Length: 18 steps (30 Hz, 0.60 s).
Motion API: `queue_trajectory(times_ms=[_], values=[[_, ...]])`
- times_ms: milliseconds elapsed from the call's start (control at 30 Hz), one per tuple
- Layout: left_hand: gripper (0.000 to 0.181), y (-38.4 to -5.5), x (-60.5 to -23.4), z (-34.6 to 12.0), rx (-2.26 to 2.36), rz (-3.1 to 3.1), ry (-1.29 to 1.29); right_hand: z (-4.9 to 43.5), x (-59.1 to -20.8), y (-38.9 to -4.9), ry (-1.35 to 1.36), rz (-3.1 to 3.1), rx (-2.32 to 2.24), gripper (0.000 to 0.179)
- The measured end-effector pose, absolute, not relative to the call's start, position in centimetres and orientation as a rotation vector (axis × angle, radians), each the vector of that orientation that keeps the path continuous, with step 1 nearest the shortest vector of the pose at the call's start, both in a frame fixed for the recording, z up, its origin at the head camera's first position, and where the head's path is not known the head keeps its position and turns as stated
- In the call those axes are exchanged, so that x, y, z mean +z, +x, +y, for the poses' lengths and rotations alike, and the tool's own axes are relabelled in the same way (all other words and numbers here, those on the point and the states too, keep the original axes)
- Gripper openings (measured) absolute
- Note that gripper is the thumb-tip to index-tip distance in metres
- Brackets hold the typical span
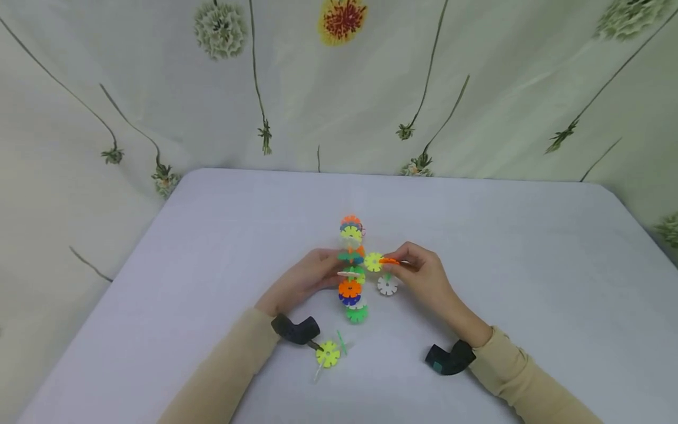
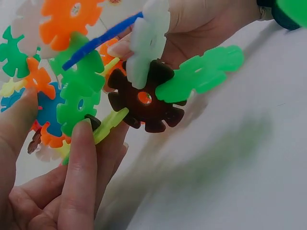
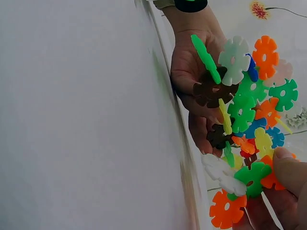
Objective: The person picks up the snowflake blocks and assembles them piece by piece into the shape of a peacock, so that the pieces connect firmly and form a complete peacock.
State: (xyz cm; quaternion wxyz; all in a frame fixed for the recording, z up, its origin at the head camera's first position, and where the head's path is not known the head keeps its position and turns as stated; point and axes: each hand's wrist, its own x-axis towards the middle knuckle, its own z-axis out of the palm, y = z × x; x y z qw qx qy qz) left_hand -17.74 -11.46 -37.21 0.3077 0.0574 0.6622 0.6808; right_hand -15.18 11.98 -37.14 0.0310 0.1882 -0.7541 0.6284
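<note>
Between both hands stands a build of slotted snowflake discs in orange, green, yellow, white, blue and brown, fitted into one another. My left hand grips it from the left side, and its fingertips touch a green disc in the left wrist view. On the other side my right hand pinches an orange disc between thumb and fingers. That disc sits against a yellow disc at the build's right side. A white disc hangs just below the right fingers. In the left wrist view, a brown disc joins a green one.
A yellow disc with a green and a clear piece lies on the white table near the left wrist. Black wrist cameras sit on both forearms. Behind the table hangs a flower-print cloth.
</note>
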Motion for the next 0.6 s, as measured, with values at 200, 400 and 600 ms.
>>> queue_trajectory(times_ms=[200, 400, 600], values=[[0.036, -17.8, -37.26, -11.08, 1.773, 1.8, 0.123, 12.12, -37.1, -15.23, 0.621, -2.313, 1.952, 0.01], [0.039, -17.64, -37.27, -10.94, 1.747, 1.844, 0.128, 11.88, -37.11, -15.08, 0.622, -2.357, 1.9, 0.021], [0.04, -17.55, -37.29, -11.02, 1.761, 1.814, 0.147, 11.69, -36.97, -14.8, 0.619, -2.451, 1.839, 0.03]])
